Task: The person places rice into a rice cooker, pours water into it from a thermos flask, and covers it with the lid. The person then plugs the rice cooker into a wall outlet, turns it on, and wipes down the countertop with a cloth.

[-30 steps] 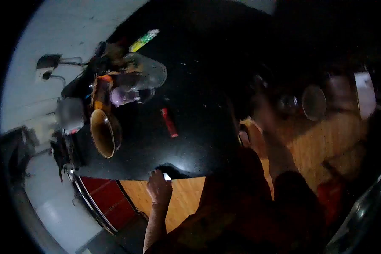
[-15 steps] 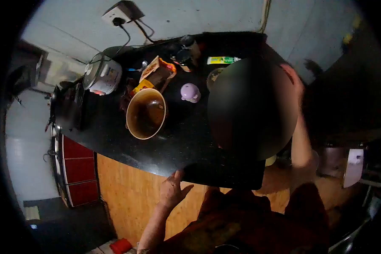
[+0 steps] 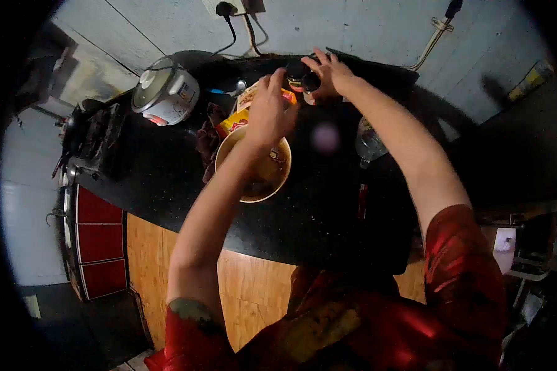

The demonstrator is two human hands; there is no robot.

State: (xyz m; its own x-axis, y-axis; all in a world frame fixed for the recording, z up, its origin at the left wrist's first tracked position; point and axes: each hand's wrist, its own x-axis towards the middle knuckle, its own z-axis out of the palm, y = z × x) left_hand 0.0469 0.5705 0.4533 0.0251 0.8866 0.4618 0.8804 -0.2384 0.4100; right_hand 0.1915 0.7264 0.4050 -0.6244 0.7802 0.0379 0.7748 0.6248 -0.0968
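My left hand [image 3: 269, 111] reaches over the rear of a pale-rimmed bowl [image 3: 287, 180] with brown residue inside. Its fingers are apart beside an opened yellow-and-red food packet [image 3: 234, 121], and I see nothing held in them. At the back of the counter, my right hand [image 3: 331, 77] has its fingers spread around the right side of a dark-lidded jar [image 3: 310, 82]. Whether it presses on the jar I cannot tell. Another dark jar [image 3: 296, 71] stands just left of that one. A blurred purple object [image 3: 325, 137] sits between my forearms.
A white rice cooker [image 3: 174, 99] stands at the back left, with a spoon [image 3: 240, 86] nearby. Beside the bowl lies a dark crumpled cloth [image 3: 209, 139]. Clear plastic [image 3: 370, 142] and a small red object [image 3: 362, 201] are on the right. A stove [image 3: 99, 139] is far left.
My left hand has left the counter's front edge and reached up over the bowl. My right hand has come from the far right to the jars. The large blurred round shape is gone.
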